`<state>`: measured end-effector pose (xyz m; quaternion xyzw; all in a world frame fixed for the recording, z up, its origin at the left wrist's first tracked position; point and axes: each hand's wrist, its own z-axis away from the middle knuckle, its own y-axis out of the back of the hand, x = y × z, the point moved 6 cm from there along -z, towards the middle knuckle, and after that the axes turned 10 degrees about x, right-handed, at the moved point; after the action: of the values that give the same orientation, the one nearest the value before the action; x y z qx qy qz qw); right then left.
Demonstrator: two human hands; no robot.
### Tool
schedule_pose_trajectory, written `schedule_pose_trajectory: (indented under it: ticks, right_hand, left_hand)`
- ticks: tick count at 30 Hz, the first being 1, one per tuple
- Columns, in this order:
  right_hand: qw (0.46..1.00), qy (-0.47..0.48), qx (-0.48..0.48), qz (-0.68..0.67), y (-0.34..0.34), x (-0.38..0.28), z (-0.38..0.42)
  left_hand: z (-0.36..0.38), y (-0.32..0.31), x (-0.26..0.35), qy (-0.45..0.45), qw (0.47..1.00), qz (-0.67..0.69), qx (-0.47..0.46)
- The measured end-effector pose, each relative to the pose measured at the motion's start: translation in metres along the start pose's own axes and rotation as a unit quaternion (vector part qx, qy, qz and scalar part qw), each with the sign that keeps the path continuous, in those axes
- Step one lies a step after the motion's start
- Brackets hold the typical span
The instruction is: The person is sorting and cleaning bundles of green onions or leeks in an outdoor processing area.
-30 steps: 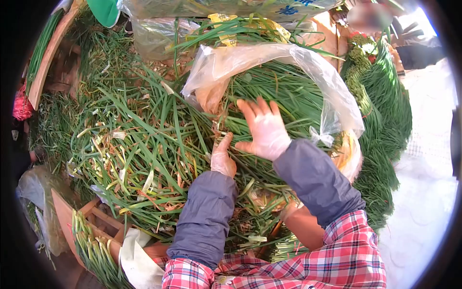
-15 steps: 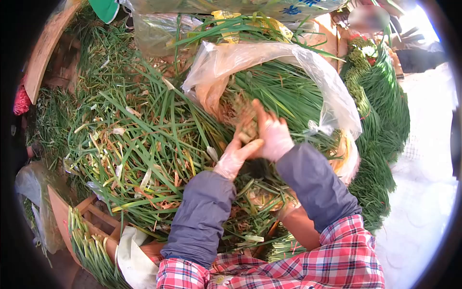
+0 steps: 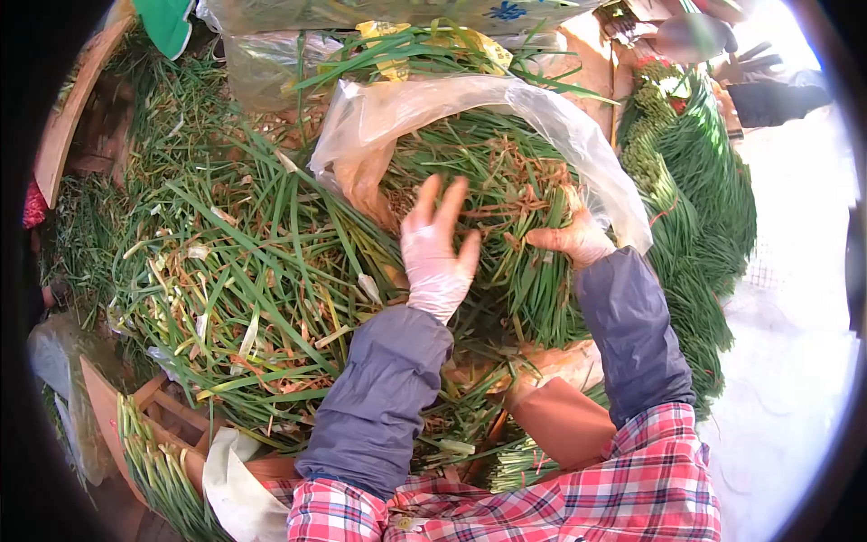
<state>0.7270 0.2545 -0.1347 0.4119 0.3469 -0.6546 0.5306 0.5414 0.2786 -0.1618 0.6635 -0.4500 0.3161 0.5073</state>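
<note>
A clear plastic bag (image 3: pixel 406 108) with a rolled-back rim surrounds a mass of green leafy stalks (image 3: pixel 533 271) with dry brown bits on top. My left hand (image 3: pixel 437 244), in a thin glove, is over the bag's left part with its fingers spread and nothing in them. At the right side of the bag my right hand (image 3: pixel 578 237) grips a bunch of the stalks by their pale, brownish ends, with the green leaves hanging down toward me.
Loose leaves and trimmings (image 3: pixel 244 271) are heaped on the left. Tied green bundles (image 3: pixel 677 199) are stacked on the right. Stalks (image 3: pixel 158 452) lean by a wooden frame (image 3: pixel 176 415) at lower left. A co-worker's dark sleeve (image 3: pixel 777 101) shows at upper right.
My hands have moved apart, the left one opening and the right one going right with stalks in it. A leafy, brown-flecked bunch now covers the neat leaves in the bag. The view has shifted slightly.
</note>
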Motion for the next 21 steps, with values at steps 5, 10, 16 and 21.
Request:
schedule_pose_trajectory:
  ticks: [5,10,16,21]
  right_hand:
    - [0.998,0.048,-0.044,0.023,0.013,-0.059,0.032]
    - [0.974,0.136,0.067,-0.169,0.131,-0.130,0.090]
    - [0.941,0.148,0.115,-0.281,0.136,-0.176,0.120]
    - [0.977,0.127,0.141,-0.099,0.018,-0.190,0.113]
  left_hand:
    - [0.023,-0.052,-0.062,-0.034,0.903,-0.268,-0.333]
    - [0.012,-0.050,-0.079,0.076,0.937,-0.092,-0.330]
    - [-0.062,0.057,-0.014,0.283,0.924,0.239,-0.097]
    - [-0.032,0.109,0.161,0.068,0.922,0.304,-0.228]
